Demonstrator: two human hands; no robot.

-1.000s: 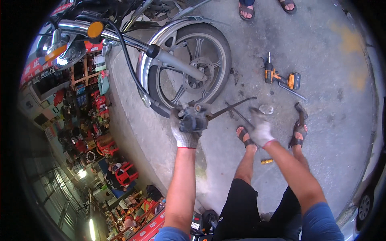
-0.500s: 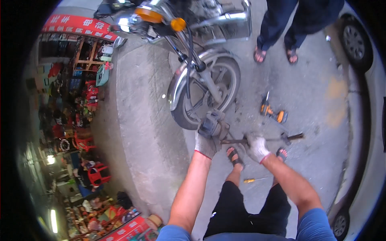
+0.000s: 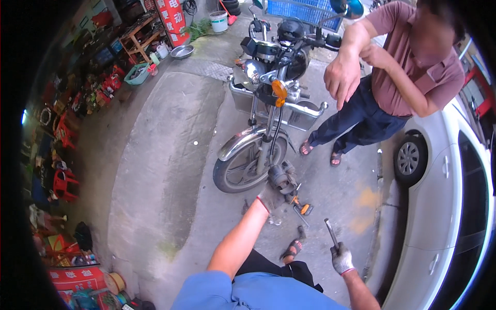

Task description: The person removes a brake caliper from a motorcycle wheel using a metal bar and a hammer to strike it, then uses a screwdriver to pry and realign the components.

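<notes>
My left hand (image 3: pixel 269 198), in a pale knitted glove, is closed round a dark, greasy metal part (image 3: pixel 282 179) with a round hollow body. It holds the part up just in front of the motorcycle's front wheel (image 3: pixel 251 166). Off to the right, my gloved right hand (image 3: pixel 341 258) grips a metal bar (image 3: pixel 330 232) near its lower end, and the bar slants up and away from the fist. Behind the part, a black and orange power drill (image 3: pixel 306 208) lies on the ground, partly hidden. The two hands are well apart.
A motorcycle (image 3: pixel 279 90) stands ahead. Beyond it to the right, a person (image 3: pixel 382 77) in a maroon shirt holds one arm out. A white car (image 3: pixel 434 206) lines the right side. Red stools (image 3: pixel 66 183) and clutter fill the left, with a metal basin (image 3: pixel 182 51) farther off.
My view has tilted up, bringing the person's upper body into sight. My right hand has moved away from the metal part, rightward, carrying the bar, which now points upward. My left hand still holds the part.
</notes>
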